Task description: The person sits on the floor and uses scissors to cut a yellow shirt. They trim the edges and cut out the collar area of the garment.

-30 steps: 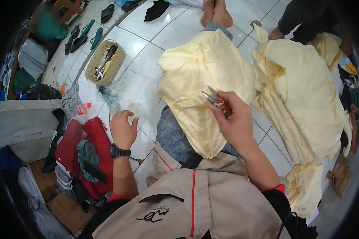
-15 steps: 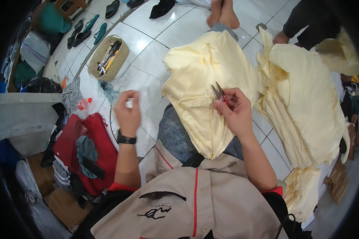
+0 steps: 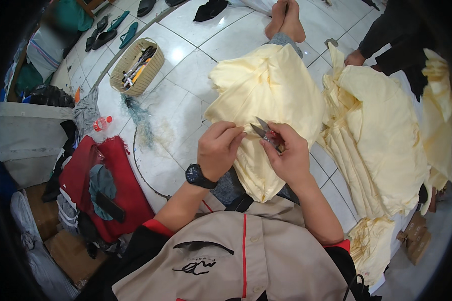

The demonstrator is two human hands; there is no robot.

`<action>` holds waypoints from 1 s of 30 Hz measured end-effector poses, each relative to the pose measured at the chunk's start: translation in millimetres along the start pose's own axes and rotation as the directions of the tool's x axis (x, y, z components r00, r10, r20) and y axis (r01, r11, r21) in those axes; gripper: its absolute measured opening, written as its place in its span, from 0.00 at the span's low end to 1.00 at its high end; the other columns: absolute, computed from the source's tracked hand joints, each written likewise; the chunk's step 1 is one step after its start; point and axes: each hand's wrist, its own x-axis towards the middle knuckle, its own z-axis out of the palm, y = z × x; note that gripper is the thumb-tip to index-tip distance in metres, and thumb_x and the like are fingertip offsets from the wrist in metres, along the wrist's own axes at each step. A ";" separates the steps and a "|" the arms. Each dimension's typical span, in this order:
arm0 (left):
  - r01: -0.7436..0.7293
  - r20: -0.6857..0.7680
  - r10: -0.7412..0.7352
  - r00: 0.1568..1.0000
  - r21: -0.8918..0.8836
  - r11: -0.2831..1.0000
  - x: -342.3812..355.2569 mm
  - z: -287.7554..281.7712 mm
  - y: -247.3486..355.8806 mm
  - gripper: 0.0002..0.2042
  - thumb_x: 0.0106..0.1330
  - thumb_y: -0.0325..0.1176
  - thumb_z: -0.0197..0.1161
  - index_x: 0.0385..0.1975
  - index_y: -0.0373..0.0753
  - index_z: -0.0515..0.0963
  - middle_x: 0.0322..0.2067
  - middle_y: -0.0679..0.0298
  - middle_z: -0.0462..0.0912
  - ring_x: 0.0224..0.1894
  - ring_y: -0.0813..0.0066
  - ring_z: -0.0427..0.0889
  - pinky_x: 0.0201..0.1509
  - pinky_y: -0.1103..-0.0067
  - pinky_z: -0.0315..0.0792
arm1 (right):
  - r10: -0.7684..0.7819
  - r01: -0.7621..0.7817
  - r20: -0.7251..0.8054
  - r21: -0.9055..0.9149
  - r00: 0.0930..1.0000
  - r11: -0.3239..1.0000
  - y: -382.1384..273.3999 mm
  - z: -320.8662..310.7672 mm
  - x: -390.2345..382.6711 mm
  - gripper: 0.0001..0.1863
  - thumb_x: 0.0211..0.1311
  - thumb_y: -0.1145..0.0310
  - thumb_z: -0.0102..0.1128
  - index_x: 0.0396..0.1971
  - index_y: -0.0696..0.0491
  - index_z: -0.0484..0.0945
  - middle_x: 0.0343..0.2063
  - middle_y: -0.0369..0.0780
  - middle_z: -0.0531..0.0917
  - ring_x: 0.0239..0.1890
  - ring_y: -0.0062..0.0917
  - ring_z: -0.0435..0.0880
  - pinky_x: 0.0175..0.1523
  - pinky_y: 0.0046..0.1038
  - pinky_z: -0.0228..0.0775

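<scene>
Pale yellow fabric (image 3: 268, 85) lies folded over my lap and legs. My right hand (image 3: 289, 155) grips small thread snips (image 3: 266, 132) with red on the handle, their pointed blades apart and aimed toward the left, over the cloth. Just left of the blade tips, my left hand (image 3: 218, 150), with a dark watch on its wrist, has thumb and forefinger closed in a pinch on the yellow fabric or a thread on it; exactly which is too small to tell.
More yellow garments (image 3: 371, 140) lie at the right, beside another person's dark-trousered legs (image 3: 386, 35). At left are a woven basket of tools (image 3: 154, 72), red cloth (image 3: 128, 200) with a dark phone on it, a bottle (image 3: 102, 123), sandals (image 3: 128, 35) and cardboard (image 3: 80, 256).
My left hand has moved up and right from the floor side onto the fabric beside the snips. The yellow cloth held by the other person at right has shifted.
</scene>
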 end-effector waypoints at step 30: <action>0.402 -0.269 -0.302 0.915 0.695 0.597 -96.8 -142.4 -159.9 0.19 0.72 0.33 0.67 0.58 0.32 0.75 0.54 0.49 0.84 0.56 0.60 0.83 0.61 0.69 0.73 | 0.157 -0.131 0.183 -0.146 0.971 0.981 2.9 -28.4 31.9 0.12 0.60 0.69 0.67 0.43 0.56 0.83 0.30 0.47 0.85 0.35 0.42 0.86 0.44 0.39 0.77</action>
